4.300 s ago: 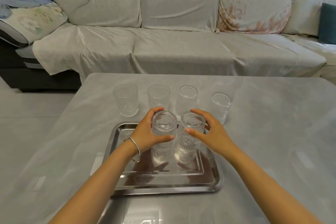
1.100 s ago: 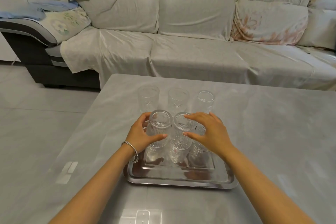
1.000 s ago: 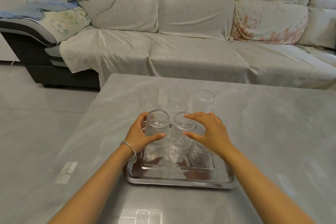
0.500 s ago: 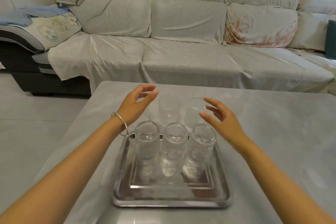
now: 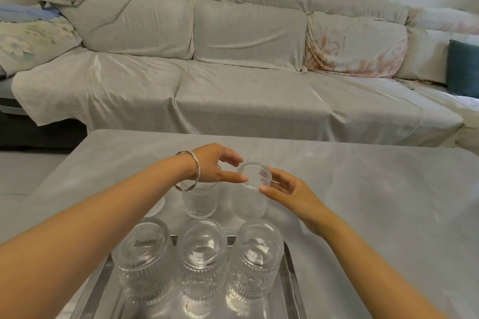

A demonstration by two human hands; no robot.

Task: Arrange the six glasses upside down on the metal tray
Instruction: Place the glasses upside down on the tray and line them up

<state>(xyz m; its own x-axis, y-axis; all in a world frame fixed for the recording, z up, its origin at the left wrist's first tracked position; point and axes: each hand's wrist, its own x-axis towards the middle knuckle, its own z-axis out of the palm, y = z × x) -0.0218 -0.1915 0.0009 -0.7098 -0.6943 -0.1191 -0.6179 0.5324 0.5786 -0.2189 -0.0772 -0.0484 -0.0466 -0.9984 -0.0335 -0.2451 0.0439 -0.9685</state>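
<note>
Three ribbed clear glasses (image 5: 203, 259) stand upside down in a row on the metal tray (image 5: 290, 282) near me. Beyond the tray, upright glasses stand on the table. My right hand (image 5: 287, 190) wraps the right upright glass (image 5: 250, 202) near its rim, thumb in front and fingers behind. My left hand (image 5: 213, 167) hovers over the middle upright glass (image 5: 199, 201) with fingers apart, its thumb tip close to the right glass's rim. My left forearm mostly hides a third upright glass (image 5: 158, 208).
The grey table (image 5: 375, 202) stretches right of the tray. Behind its far edge runs a long sofa (image 5: 246, 80) under grey covers, with a dark teal cushion (image 5: 462, 68) at the far right.
Both hands left the three inverted glasses on the tray and reached forward to the upright row. My right hand has come onto the right glass. The view moved closer and lower.
</note>
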